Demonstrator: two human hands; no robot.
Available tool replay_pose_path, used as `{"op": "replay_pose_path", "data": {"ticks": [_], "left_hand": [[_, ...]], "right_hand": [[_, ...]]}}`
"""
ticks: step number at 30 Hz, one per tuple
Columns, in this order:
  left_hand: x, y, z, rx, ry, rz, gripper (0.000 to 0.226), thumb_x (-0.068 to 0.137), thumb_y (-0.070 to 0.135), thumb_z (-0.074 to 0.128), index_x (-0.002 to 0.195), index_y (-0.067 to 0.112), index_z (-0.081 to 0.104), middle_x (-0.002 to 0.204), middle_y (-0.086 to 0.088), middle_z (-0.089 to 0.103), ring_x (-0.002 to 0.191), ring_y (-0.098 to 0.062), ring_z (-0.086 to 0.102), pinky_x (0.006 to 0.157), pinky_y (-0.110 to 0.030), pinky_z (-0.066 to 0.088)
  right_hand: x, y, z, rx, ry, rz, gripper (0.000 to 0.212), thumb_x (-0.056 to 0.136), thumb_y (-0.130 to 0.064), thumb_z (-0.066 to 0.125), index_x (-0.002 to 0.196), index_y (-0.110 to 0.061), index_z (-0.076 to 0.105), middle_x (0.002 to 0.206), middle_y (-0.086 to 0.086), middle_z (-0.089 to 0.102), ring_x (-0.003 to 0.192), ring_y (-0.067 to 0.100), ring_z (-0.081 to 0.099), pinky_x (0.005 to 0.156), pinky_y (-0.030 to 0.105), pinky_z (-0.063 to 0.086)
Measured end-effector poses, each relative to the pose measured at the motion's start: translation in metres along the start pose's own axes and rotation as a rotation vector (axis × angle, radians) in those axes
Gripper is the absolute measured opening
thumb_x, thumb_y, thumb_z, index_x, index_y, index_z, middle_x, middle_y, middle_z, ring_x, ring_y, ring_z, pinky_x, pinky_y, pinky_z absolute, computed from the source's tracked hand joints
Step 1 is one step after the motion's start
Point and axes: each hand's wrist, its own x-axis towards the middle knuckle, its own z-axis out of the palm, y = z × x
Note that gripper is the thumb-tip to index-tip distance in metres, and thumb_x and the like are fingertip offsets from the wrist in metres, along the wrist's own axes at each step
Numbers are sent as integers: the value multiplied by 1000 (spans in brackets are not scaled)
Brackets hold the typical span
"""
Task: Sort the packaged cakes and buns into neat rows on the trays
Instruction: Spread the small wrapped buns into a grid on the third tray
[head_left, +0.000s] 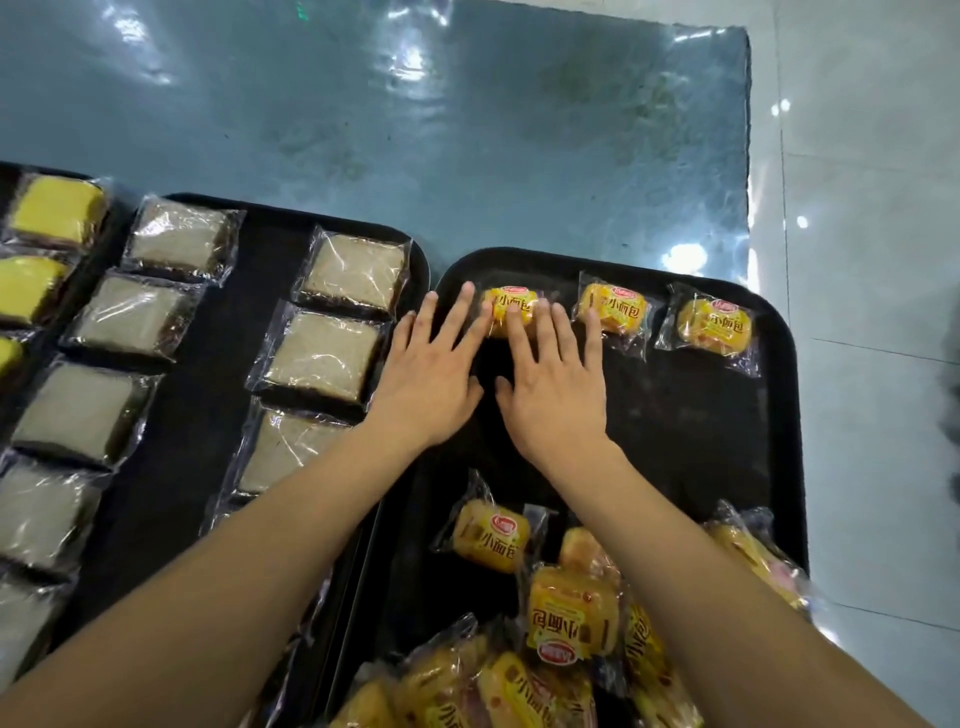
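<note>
Both of my hands are lying flat with fingers straight, grasping nothing. My left hand (434, 374) and my right hand (553, 387) are side by side over the far left part of the right tray (779, 395), and their fingertips are pressing down on one yellow bun (511, 309) in its clear wrapper. I judge I am flattening and nudging this bun so it is sitting square near the tray's far left corner, starting the far row at its left end.

Two more buns are lying along the same far edge: a second bun (613, 309) just beside my right fingers, and a third bun (714, 325) near the far right corner. They are apart from one another, forming a row, though each is tilted a little.

At the tray's near edge a loose pile of buns (561, 639) is waiting, heaped and overlapping, so most of this tray is still to be sorted. One single bun (491, 540) is lying apart at the pile's far left side.

On the middle tray (208, 395), brown cakes (322, 356) are already standing in two columns. On the left tray, only partly in view, yellow cakes (57, 210) are lying in a column along its right edge.

All trays are resting on a blue table (467, 130) covered in shiny film.
</note>
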Motion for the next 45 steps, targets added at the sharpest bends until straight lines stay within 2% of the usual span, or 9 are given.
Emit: {"op": "replay_pose_path", "data": {"ticks": [7, 14, 20, 23, 26, 28, 33, 37, 45], "left_hand": [[-22, 1, 6, 0, -8, 26, 81, 96, 39, 49, 161, 21, 4, 169, 2, -1, 154, -31, 2, 123, -48, 6], [2, -6, 9, 149, -29, 44, 80, 89, 53, 8, 160, 16, -1, 168, -4, -4, 154, -33, -9, 123, -53, -1], [28, -9, -8, 118, -116, 32, 78, 100, 51, 31, 160, 18, -6, 168, -1, -9, 154, -33, -9, 124, -51, -1], [20, -6, -17, 68, -120, 10, 79, 99, 44, 43, 161, 19, 1, 169, -3, -1, 154, -34, 3, 123, -50, 8], [-13, 1, -19, -58, -62, 6, 72, 96, 34, 49, 160, 22, 17, 166, -5, 19, 149, -36, 20, 120, -52, 20], [-48, 9, -15, -107, -24, 79, 66, 94, 28, 51, 156, 25, 29, 161, -4, 31, 144, -34, 30, 116, -50, 26], [-138, 23, 9, -61, -25, 337, 55, 94, 32, 53, 148, 27, 44, 156, -3, 42, 139, -32, 41, 112, -49, 34], [-167, 20, 24, -42, -101, 258, 67, 98, 35, 51, 158, 34, 21, 164, 2, 26, 146, -35, 32, 116, -51, 29], [-170, 29, 16, -124, -132, 117, 72, 102, 41, 38, 159, 34, -5, 168, 2, 11, 153, -34, 12, 122, -47, 15]], "right_hand": [[-20, -3, -6, -36, -39, 14, 74, 103, -47, 39, 163, -16, 8, 161, 16, 33, 152, 33, 23, 124, 58, 2], [2, -8, -1, -156, -97, 2, 76, 105, -55, 16, 159, -10, -13, 167, 20, 9, 156, 32, -6, 122, 56, -12], [32, -3, -8, -202, -129, 1, 76, 104, -54, 22, 161, -12, -7, 167, 21, 10, 156, 33, -2, 122, 56, -12], [23, 2, -15, -57, -91, -27, 74, 103, -47, 34, 162, -14, 5, 166, 17, 21, 156, 31, 6, 125, 53, -4], [-5, 5, -22, 116, 8, -24, 63, 99, -39, 47, 157, -18, 33, 157, 12, 41, 151, 32, 27, 126, 52, 8], [-32, 6, -25, 198, 5, 4, 51, 97, -38, 51, 145, -21, 49, 145, 9, 54, 142, 30, 40, 123, 50, 16], [-105, 4, -28, 357, -34, 82, 31, 99, -34, 52, 128, -28, 59, 123, -1, 61, 119, 27, 54, 106, 45, 32], [-146, -1, -29, 497, -45, -29, 25, 96, -25, 56, 116, -32, 69, 112, -10, 70, 106, 19, 60, 96, 41, 40], [-174, -13, -27, 340, -173, -8, 38, 101, -36, 45, 136, -39, 59, 132, -13, 63, 124, 14, 54, 115, 43, 24]]}}
